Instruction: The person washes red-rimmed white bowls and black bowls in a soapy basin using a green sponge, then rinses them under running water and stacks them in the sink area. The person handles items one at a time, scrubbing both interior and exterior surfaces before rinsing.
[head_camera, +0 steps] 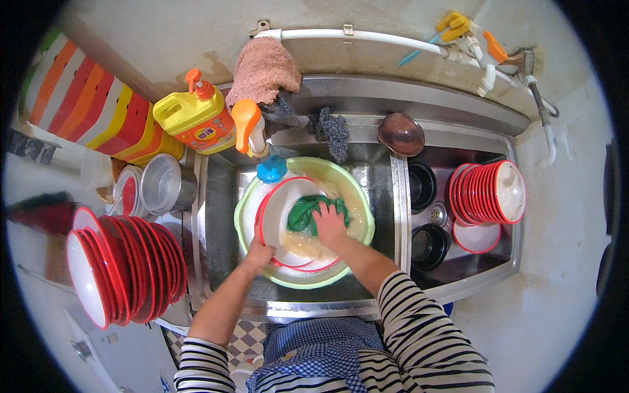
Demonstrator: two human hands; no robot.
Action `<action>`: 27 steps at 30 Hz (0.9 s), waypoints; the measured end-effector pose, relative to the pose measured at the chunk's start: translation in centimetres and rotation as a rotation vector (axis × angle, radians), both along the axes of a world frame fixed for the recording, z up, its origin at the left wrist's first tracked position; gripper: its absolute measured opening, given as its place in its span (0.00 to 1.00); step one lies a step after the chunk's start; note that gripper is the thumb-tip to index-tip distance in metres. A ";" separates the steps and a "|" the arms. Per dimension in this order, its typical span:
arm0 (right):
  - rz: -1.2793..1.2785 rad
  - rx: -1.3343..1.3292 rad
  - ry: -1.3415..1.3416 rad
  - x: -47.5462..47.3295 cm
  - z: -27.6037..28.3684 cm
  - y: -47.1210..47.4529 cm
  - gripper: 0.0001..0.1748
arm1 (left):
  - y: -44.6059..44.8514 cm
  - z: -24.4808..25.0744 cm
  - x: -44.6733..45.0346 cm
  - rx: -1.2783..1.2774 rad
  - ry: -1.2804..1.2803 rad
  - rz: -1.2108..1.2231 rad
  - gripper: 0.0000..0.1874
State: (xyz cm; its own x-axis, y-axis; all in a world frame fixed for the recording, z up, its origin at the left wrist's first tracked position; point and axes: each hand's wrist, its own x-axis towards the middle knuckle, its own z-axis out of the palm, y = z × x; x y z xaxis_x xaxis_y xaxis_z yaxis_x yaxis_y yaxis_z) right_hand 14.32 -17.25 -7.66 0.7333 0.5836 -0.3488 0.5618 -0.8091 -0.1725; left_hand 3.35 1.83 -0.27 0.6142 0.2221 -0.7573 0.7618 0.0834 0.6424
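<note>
A pale green plastic basin [364,196] with sudsy water stands in the steel sink [221,265]. My left hand [260,254] grips the rim of a white bowl with a red edge [275,216], tilted in the basin. Pressed onto a green cloth [307,211] inside the bowl is my right hand [329,223], its fingers spread over the cloth. More red rims show under and beside that bowl. Above the basin's far edge is a tap with an orange handle [246,123] and a blue nozzle [271,169].
Stacked red-and-white dishes stand at left [142,270] and in the right sink compartment [484,191], beside black bowls [430,247]. Behind the basin are a yellow detergent jug [196,120], a pink towel [265,69], a dark scouring pad [331,132] and a brown bowl [400,134].
</note>
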 end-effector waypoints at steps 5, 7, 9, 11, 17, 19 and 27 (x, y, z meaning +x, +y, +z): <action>-0.371 0.029 0.582 -4.6 3.4 3.3 0.38 | -4.8 -2.0 -1.7 -0.115 0.034 0.375 0.33; -0.437 0.289 0.600 -6.4 0.9 4.8 0.39 | -4.8 -6.2 -2.9 -0.341 -0.028 0.443 0.23; -0.412 0.469 0.674 -7.6 0.2 4.8 0.38 | -4.4 -8.8 -3.7 -0.559 -0.130 0.585 0.24; -0.320 0.572 0.798 -7.9 1.4 3.4 0.36 | -4.1 -8.0 -3.4 -0.555 -0.093 0.642 0.28; 0.392 -0.029 0.442 -3.9 4.8 -2.8 0.18 | -2.5 -4.3 -2.7 0.057 0.008 0.267 0.24; 0.236 -0.175 0.264 -2.4 0.2 -3.7 0.12 | -2.5 1.0 -0.4 0.083 0.139 -0.045 0.24; -0.215 0.118 -0.029 -1.4 2.5 -2.5 0.27 | -4.5 4.5 -1.1 1.203 -0.591 -0.828 0.26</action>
State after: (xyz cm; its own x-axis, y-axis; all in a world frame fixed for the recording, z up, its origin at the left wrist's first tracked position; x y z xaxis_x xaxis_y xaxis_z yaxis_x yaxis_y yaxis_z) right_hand 12.97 -19.71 -5.15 0.8535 0.4489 -0.2647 0.3852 -0.8856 -0.2596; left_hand 2.26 -2.65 4.26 0.9991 -0.0409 -0.0102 -0.0374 -0.9715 0.2340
